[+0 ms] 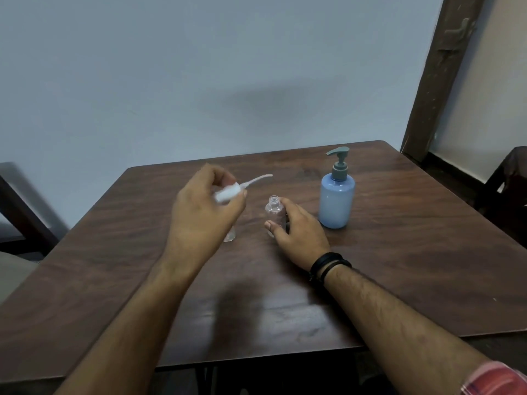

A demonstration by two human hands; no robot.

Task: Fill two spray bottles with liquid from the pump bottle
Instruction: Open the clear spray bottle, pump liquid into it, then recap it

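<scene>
A small clear spray bottle (274, 212) stands upright and uncapped on the brown wooden table (399, 266). My right hand (299, 235) grips its body. My left hand (205, 206) is raised above the table and pinches a white spray cap (228, 193), whose thin dip tube points to the right. Behind that hand, only the base of a second clear bottle (229, 236) shows. A blue pump bottle (337, 199) with a grey-green pump head stands upright to the right of my right hand.
The table's far edge meets a pale blue wall (199, 81). A dark wooden door frame (439, 75) rises at the right. Dark furniture (507, 189) stands at the right edge, and a dark chair part (20, 212) at the left.
</scene>
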